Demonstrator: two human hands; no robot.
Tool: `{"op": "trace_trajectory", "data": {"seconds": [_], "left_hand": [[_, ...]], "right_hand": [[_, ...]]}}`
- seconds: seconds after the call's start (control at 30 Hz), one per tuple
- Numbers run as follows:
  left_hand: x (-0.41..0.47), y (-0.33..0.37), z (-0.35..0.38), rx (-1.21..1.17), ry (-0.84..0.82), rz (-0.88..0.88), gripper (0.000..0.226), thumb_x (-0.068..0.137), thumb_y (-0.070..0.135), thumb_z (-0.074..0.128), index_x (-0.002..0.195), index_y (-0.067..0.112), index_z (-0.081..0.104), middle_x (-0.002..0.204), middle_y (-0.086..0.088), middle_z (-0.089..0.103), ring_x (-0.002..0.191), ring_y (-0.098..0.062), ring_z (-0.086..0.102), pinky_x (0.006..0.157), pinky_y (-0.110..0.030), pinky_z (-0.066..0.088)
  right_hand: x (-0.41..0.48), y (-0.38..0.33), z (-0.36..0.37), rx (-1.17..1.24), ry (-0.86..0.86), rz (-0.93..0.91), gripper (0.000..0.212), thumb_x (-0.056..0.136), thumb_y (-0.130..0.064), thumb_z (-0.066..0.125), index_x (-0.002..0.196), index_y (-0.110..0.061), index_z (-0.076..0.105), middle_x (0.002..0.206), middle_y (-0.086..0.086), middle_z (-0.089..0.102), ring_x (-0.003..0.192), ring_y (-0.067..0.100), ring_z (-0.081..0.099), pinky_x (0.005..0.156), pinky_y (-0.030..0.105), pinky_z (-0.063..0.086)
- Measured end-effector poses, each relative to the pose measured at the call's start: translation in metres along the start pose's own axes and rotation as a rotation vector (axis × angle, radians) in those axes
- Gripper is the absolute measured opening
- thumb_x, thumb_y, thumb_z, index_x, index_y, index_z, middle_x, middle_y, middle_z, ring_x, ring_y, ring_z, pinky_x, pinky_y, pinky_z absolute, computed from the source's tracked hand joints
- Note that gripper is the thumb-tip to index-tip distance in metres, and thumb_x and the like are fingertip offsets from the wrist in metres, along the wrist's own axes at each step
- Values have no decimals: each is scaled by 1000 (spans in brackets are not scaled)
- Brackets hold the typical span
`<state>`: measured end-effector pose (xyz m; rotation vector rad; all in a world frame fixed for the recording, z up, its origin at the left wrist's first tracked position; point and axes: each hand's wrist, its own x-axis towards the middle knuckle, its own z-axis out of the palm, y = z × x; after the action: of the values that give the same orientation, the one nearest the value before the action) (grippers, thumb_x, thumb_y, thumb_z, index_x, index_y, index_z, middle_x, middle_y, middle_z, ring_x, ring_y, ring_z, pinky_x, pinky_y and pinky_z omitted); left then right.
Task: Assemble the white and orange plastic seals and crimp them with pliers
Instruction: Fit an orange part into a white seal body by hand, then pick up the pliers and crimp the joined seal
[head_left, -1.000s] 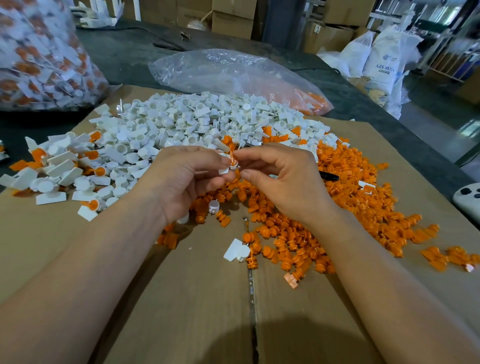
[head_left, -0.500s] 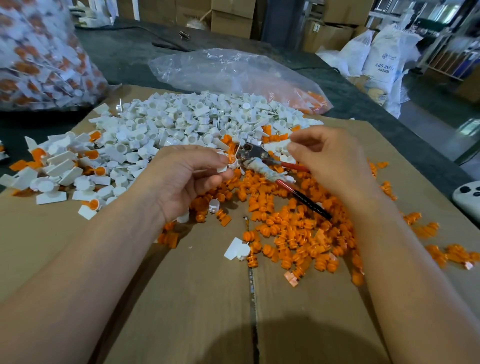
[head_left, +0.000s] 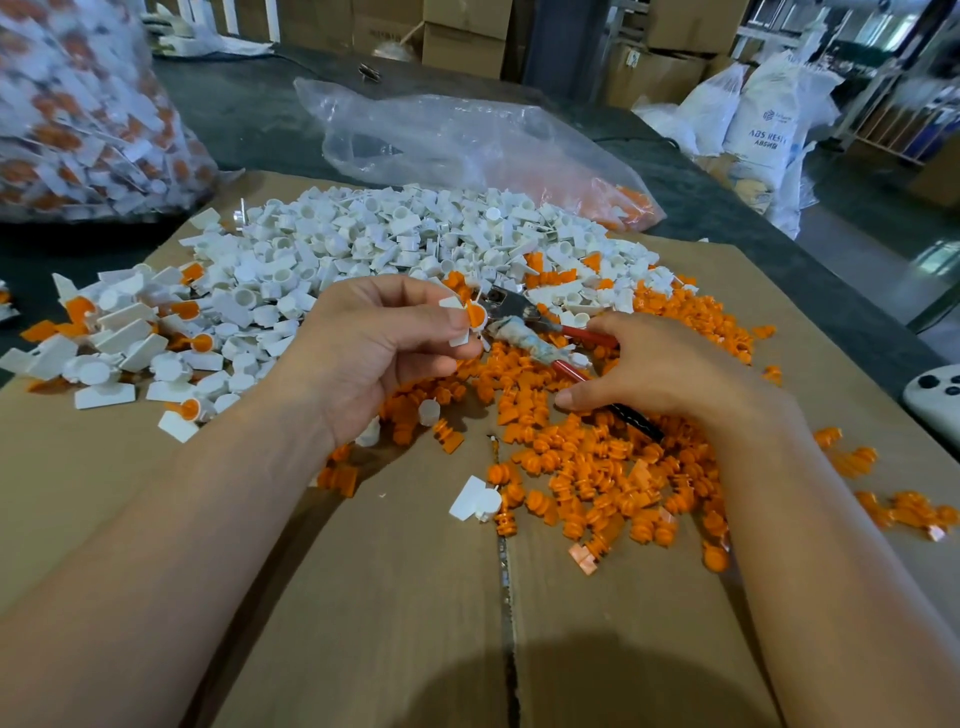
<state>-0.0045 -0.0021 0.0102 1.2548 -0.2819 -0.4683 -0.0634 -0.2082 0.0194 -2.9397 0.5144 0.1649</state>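
Note:
My left hand (head_left: 395, 358) pinches a white seal with an orange insert (head_left: 471, 318) between thumb and fingers, above the parts. Pliers (head_left: 524, 325) with red handles and a taped joint point their metal jaws at that seal, touching or almost touching it. My right hand (head_left: 670, 374) curls round the handles, thumb over the upper one and fingers under the lower one. A heap of white seal bodies (head_left: 415, 244) lies behind my hands. Loose orange inserts (head_left: 597, 478) spread beneath and to the right.
Everything lies on flattened cardboard (head_left: 363, 597) over a dark table. Assembled seals (head_left: 119, 338) are scattered at the left. A full bag of seals (head_left: 78, 119) stands far left, a clear plastic bag (head_left: 467, 140) behind the heap, and a white controller (head_left: 935, 400) at the right edge.
My right hand let go of the seal, took up the pliers from the orange inserts and brought the jaws to the seal. My left hand lifted slightly.

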Motion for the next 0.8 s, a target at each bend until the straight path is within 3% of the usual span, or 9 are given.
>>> {"op": "trace_trajectory", "data": {"seconds": [0.13,0.4,0.6,0.67,0.8], "left_hand": [[-2,-4,5,195,5,159,13,65,-1,70,70,8,62,55,-2,66,55,-13,67,46,-17,50],[-2,-5,6,240,19,252,18,74,-8,66,69,9,62,54,1,66,54,-9,66,48,-17,52],[-1,-5,5,199,23,243,17,75,-8,66,70,8,62,54,0,66,54,-10,66,47,-17,50],[0,-5,4,176,27,237,17,75,-8,66,70,8,62,53,-1,65,53,-11,66,46,-17,49],[1,-4,3,126,49,207,15,74,-8,66,70,6,62,61,-2,66,52,-14,66,46,-17,49]], "right_hand": [[0,-4,1,3,97,0,68,64,-51,73,120,-18,53,118,4,54,91,16,44,73,32,40],[-2,-2,-5,41,267,4,62,66,-37,70,123,-20,53,115,2,57,92,14,45,68,27,34],[-10,-7,-12,132,282,-45,46,69,-30,68,112,-15,60,103,-2,58,92,18,51,76,33,45],[-10,-9,-11,138,280,-65,36,72,-28,65,106,-16,59,92,-2,57,85,18,51,70,31,44],[-5,-9,-5,140,346,-71,21,80,-22,59,94,-18,43,73,-9,39,65,11,38,52,22,28]]}}
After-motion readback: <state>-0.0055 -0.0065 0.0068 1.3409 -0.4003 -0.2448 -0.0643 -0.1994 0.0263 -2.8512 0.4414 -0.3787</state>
